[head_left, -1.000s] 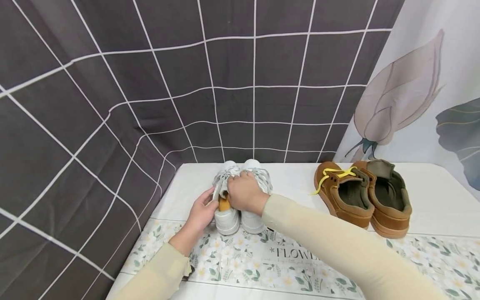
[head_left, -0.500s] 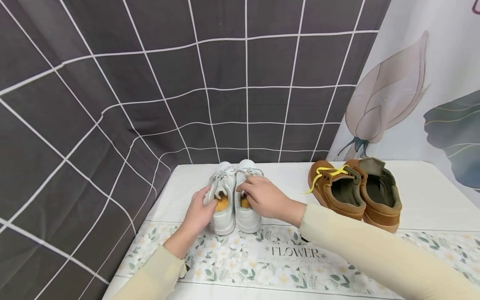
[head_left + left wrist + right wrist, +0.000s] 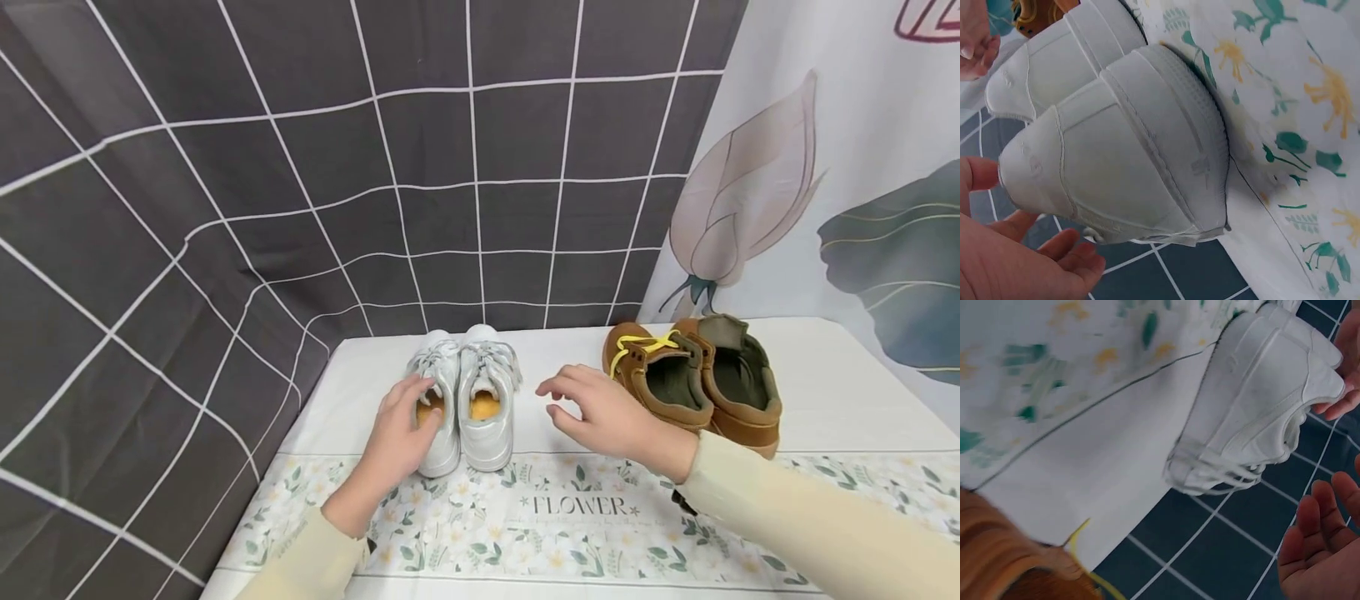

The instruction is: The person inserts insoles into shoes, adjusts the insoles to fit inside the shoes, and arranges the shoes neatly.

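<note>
A pair of white sneakers stands side by side on the cloth, toes toward the dark wall. Beside the left sneaker [image 3: 442,454] is my left hand [image 3: 397,437], its fingers loosely bent by the opening; in the left wrist view the hand [image 3: 1035,262] lies close around the collar, and whether it touches is hard to tell. The right sneaker [image 3: 487,442] shows its yellow insole and laces. My right hand [image 3: 603,408] hovers between the white pair and the brown shoes, fingers spread and holding nothing. In the right wrist view its fingers [image 3: 1313,519] are apart from the sneakers.
A brown pair, with a left shoe [image 3: 678,404] laced in yellow and a right shoe [image 3: 753,421] with its tongue up, stands at the right. A dark grid cloth [image 3: 517,217] hangs behind and left. The table cloth [image 3: 555,533] has a floral band.
My right hand has come off the right white sneaker and moved right. The left hand has stayed by the left sneaker, its fingers loosening. The head view has shifted slightly right.
</note>
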Demonstrator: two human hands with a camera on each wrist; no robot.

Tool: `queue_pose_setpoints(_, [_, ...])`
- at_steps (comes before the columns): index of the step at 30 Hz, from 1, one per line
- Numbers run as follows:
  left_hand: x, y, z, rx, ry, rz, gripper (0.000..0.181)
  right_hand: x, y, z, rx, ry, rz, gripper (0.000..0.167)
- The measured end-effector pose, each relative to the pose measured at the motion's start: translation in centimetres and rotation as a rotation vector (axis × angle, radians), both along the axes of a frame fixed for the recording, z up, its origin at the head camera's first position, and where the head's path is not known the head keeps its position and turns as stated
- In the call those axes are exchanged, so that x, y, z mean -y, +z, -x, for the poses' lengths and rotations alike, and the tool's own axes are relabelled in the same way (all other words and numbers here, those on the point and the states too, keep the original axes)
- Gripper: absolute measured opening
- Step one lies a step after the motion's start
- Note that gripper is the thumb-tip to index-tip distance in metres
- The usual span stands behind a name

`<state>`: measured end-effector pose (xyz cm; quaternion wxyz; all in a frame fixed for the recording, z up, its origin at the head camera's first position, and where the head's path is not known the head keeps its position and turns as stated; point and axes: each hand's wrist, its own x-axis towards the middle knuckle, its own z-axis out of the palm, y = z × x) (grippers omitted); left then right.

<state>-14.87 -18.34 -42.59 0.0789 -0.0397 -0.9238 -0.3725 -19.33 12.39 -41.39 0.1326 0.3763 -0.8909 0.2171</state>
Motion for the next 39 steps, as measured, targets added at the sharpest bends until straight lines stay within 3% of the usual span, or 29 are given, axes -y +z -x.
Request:
queue_pose_setpoints(5, [-1.1,0.0,-0.5,-0.092,-0.062,0.094,0.051,-2.3,-0.3,-0.3,-0.024,-0.052,-0.009,0.02])
queue_pose_setpoints(11, [-1.8,0.2,-1.6,-0.159,-0.073,0.316,0.047,-6.0,1.3,-0.2,-0.069,-0.106,-0.045,0.025])
queue_pose_setpoints(14, [-1.9,0.3,-1.9,-0.172,-0.068,0.403,0.048,-8.3,1.9,-0.2,-0.047,-0.164,-0.083,0.027])
queue_pose_setpoints(21, [-2.4,0.2,-1.8,-0.062,-0.094,0.55,0.063,-13.7,1.3,-1.0,0.015,-0.332,-0.281,0.051])
queue_pose_setpoints(25, [-2.6,0.2,-1.4,-0.016,-0.133,0.59,0.066,-15.4,0.6,-1.2,0.117,-0.424,-0.389,0.07])
queue_pose_setpoints(30, [-2.7,0.2,-0.6,0.025,-0.181,0.642,0.068,-15.7,-0.5,-0.7,0.221,-0.404,-0.443,0.082])
queue_pose_setpoints(34, [-2.9,0.0,0.0,0.063,-0.214,0.638,0.069,-15.7,-1.4,-0.5,0.18,-0.39,-0.425,0.081])
queue_pose_setpoints(39, [-3.1,0.0,0.3,0.062,-0.224,0.659,0.069,-16.0,-2.1,-0.8,0.112,-0.384,-0.417,0.075])
